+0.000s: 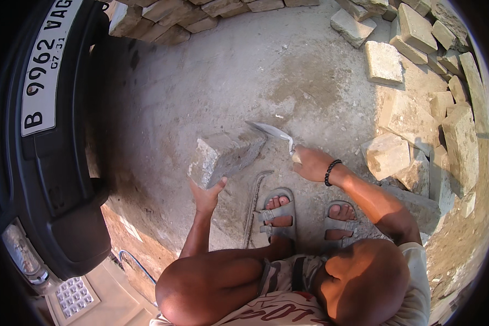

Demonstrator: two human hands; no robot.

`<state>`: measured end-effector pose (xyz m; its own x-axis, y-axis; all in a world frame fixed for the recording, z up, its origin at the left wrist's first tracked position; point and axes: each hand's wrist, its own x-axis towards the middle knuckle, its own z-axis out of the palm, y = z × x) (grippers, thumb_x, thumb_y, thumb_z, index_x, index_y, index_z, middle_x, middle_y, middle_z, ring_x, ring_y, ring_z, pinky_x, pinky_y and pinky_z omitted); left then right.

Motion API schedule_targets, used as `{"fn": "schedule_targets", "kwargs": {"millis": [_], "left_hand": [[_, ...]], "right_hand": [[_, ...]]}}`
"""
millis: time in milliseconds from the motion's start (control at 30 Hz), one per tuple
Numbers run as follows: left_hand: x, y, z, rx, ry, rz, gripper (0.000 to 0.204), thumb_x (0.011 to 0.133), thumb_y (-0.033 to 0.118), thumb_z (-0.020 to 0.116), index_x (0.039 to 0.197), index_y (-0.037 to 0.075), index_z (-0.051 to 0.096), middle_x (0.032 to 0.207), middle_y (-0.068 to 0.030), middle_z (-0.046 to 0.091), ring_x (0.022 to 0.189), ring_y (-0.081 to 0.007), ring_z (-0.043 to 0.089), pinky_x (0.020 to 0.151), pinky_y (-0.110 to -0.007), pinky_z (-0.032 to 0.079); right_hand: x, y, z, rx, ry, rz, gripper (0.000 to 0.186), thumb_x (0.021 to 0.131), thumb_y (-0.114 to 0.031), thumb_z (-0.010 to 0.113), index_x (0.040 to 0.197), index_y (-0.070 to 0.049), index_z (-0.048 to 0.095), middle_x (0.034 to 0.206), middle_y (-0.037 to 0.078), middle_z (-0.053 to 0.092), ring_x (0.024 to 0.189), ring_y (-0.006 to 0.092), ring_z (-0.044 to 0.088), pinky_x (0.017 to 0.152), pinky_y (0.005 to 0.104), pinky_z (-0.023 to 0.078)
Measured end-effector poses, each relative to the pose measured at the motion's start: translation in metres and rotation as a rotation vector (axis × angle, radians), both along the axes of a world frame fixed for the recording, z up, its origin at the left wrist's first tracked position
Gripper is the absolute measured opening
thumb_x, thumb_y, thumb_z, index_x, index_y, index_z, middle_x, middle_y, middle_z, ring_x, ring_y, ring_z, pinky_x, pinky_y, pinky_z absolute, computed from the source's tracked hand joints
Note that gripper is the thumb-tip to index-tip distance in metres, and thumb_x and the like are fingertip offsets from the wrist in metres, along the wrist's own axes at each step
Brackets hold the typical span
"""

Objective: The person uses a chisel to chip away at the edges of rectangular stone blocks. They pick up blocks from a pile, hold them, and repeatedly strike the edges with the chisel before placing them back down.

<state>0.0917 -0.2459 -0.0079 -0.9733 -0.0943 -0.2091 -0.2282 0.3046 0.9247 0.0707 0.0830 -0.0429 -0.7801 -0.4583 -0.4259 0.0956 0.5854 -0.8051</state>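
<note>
A grey, rough-edged paving block lies tilted on the dusty concrete in front of my feet. My left hand grips its near left end, thumb against the near side and the other fingers partly hidden behind it. In my right hand is a trowel, held by its handle. The trowel's metal blade points left, its tip by the far right corner of the block; whether it touches I cannot tell. A bent metal bar lies on the ground between the block and my sandalled feet.
Stacked blocks line the far edge, and a heap of loose blocks fills the right side. A vehicle's dark bumper stands close on the left. A thin blue hose lies at lower left, near a pale panel.
</note>
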Motion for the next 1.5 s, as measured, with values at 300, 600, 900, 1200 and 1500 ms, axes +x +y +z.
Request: {"fn": "schedule_targets", "kwargs": {"millis": [300,600,900,1200,1500], "left_hand": [[0.004,0.019,0.0,-0.167,0.066,-0.145,0.086,0.067,0.003,0.082,0.137,0.002,0.032,0.131,-0.0144,0.05,0.119,-0.023,0.054,0.103,-0.038,0.044],[-0.002,0.022,0.051,0.301,-0.239,-0.102,0.087,0.073,0.004,0.075,0.147,0.005,0.03,0.133,-0.0185,0.048,0.126,-0.0295,0.051,0.107,-0.047,0.043],[-0.034,0.016,0.028,1.042,-0.979,0.087,0.072,0.095,0.053,0.046,0.147,0.005,0.035,0.144,-0.0276,0.042,0.121,-0.0521,0.052,0.096,-0.064,0.049],[0.017,0.056,0.024,0.751,-0.575,0.289,0.072,0.085,0.033,0.066,0.145,0.002,0.04,0.134,-0.0209,0.053,0.119,-0.035,0.057,0.097,-0.05,0.051],[-0.003,0.044,0.055,0.298,-0.268,-0.319,0.106,0.072,0.019,0.08,0.156,0.002,0.016,0.15,-0.0201,0.033,0.141,-0.0304,0.033,0.117,-0.041,0.024]], "right_hand": [[0.026,-0.031,-0.012,-0.183,-0.053,-0.186,0.042,0.091,-0.025,0.06,0.116,0.008,0.05,0.092,0.03,0.066,0.08,0.0476,0.065,0.073,0.0501,0.05],[0.038,-0.03,0.02,-0.256,-0.128,-0.283,0.041,0.091,-0.025,0.06,0.113,0.009,0.051,0.093,0.029,0.066,0.084,0.0448,0.066,0.075,0.0489,0.05],[0.048,-0.037,-0.035,-0.126,-0.128,-0.257,0.039,0.089,-0.025,0.061,0.11,0.006,0.054,0.097,0.026,0.065,0.092,0.0389,0.065,0.083,0.0464,0.05],[0.036,-0.002,-0.008,-0.381,-0.259,-0.507,0.036,0.091,-0.02,0.064,0.117,0.003,0.052,0.08,0.009,0.059,0.057,0.0147,0.057,0.053,0.0314,0.049],[0.009,0.056,0.076,-0.064,0.209,-0.387,0.045,0.089,-0.025,0.067,0.12,0.005,0.056,0.095,0.03,0.066,0.095,0.0486,0.064,0.079,0.0475,0.05]]}}
